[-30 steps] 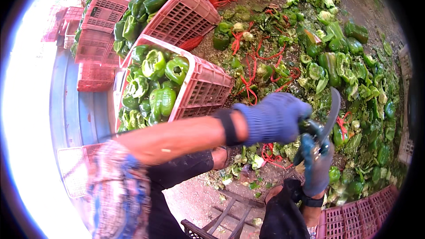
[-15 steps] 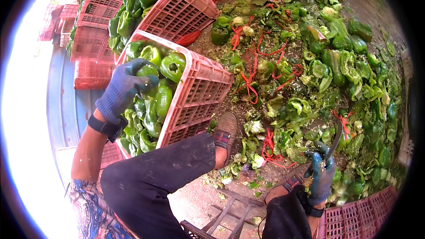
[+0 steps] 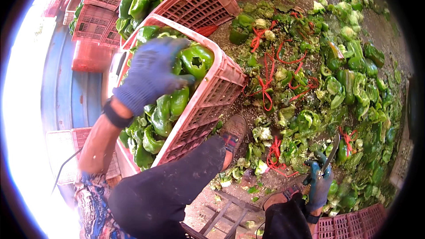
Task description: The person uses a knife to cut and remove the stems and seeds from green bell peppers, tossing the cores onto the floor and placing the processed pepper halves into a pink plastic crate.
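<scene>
L hand half-open, can't tell hold, over ~full crate, cored bell peppers — R hand clasps knife, uncrated peppers beyond.

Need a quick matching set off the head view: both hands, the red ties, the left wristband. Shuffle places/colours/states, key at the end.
Column 1
1. Left hand
2. Right hand
3. Red ties
4. Left wristband

Column 2
A. Black
B. Lying among pepper scraps on the ground
C. Over green peppers in a pink crate
D. Holding a knife with a curved blade

Pairs: 1-C, 2-D, 3-B, 4-A
</scene>
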Demonstrator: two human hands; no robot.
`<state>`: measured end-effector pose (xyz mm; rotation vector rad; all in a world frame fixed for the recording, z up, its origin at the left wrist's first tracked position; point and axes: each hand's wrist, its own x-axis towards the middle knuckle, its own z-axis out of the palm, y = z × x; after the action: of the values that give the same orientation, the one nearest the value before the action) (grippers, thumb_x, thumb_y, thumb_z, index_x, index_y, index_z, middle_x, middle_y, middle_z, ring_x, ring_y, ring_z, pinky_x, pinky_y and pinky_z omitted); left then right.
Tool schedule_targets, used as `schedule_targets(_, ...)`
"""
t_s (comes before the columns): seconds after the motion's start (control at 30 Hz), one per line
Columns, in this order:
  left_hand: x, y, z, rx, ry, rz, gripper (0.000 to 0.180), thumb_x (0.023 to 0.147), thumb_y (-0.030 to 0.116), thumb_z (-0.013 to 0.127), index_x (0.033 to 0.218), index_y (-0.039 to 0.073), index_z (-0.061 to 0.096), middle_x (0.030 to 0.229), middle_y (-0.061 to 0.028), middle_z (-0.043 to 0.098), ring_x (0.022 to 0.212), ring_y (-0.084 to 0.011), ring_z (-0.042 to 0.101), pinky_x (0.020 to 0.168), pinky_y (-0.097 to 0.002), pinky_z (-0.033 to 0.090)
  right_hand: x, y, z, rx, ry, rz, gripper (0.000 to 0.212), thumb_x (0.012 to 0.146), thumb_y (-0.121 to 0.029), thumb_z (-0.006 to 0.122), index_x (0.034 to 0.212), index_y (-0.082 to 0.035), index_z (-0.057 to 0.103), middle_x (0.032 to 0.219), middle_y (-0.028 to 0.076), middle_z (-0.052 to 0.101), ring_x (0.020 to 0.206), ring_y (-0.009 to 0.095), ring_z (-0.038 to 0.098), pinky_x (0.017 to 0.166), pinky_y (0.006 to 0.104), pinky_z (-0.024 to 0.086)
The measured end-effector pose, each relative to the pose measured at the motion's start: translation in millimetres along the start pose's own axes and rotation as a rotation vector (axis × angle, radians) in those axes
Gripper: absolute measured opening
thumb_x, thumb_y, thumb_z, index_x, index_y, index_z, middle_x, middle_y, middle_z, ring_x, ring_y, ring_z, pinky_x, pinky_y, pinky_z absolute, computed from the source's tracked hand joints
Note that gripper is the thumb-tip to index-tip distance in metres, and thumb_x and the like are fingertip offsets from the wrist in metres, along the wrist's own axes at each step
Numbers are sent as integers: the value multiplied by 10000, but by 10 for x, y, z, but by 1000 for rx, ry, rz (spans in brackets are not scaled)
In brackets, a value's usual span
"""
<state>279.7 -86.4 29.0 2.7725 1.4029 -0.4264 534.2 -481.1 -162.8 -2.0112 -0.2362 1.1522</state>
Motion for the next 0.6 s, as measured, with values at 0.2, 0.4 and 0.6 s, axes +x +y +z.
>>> schedule_targets(0.2, 48, -247, 448, 0, 203, 219, 819, 690, 388, 909, 1403, 84, 644, 1247, -193, 706, 1242, -402, 632, 1145, -515, 447, -9, -35, 61, -151, -26, 12, 431, 985, -228, 721, 1341, 15, 698, 1016, 140, 792, 903, 188, 718, 787, 346, 567)
schedule_targets(0.4, 74, -124, 535, 125, 186, 205, 776, 702, 445, 902, 1354, 93, 674, 1294, -171, 717, 1299, -388, 615, 1211, -549, 384, -23, -88, 134, -134, -27, 29, 387, 985, -161, 699, 1331, 12, 708, 1006, 132, 789, 894, 182, 720, 774, 330, 568)
schedule_targets(0.6, 63, -203, 493, 203, 104, 130, 777, 756, 501, 845, 1369, 58, 666, 1355, -188, 696, 1391, -384, 572, 1248, -554, 337, -24, -79, 178, -195, -19, 40, 392, 983, -141, 701, 1347, 5, 708, 980, 113, 775, 851, 160, 694, 741, 326, 560)
